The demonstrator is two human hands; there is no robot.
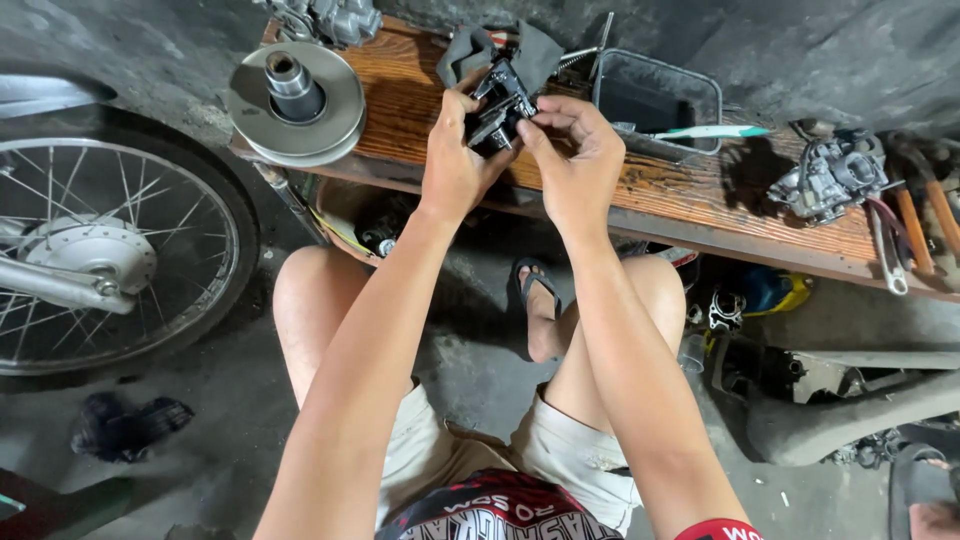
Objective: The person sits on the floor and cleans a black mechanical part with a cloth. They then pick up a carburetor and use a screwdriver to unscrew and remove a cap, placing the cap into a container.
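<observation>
Fingers (478, 108) of left hand (455, 165) and right hand (575, 160) both grasp a dark metal engine part (497, 110) above the wooden table (420, 110), near a pulley disc (295, 100) at left.

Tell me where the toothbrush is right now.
In the head view, the toothbrush lies on the wooden bench, against the front rim of the dark metal tray, right of both hands and left of the grey carburetor.

both arms stretch forward toward 12 o'clock; the left hand (455, 160) and the right hand (572, 165) meet, fingers curled and pinching.
</observation>
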